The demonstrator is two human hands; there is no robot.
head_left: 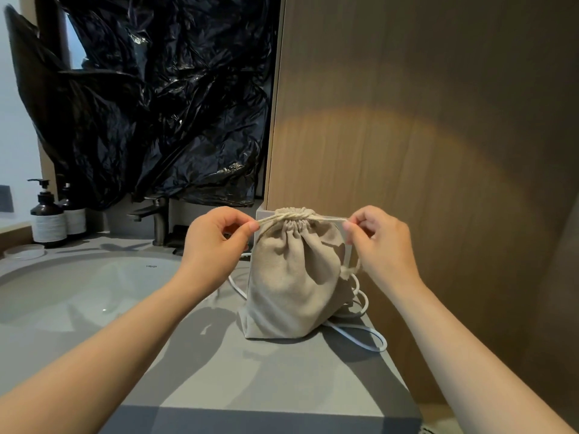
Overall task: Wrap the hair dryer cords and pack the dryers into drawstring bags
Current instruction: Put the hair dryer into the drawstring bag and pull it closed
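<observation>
Drawstring bag (294,277) cinched: left hand (213,242), right hand (380,242) each pinching drawstring (294,216); pull evenly outward, keep bag upright.

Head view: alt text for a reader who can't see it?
The left hand and right hand each pinch a drawstring of a cinched beige bag standing on a grey counter. A white cable loops beside it; a sink, faucet and pump bottles lie left.
</observation>
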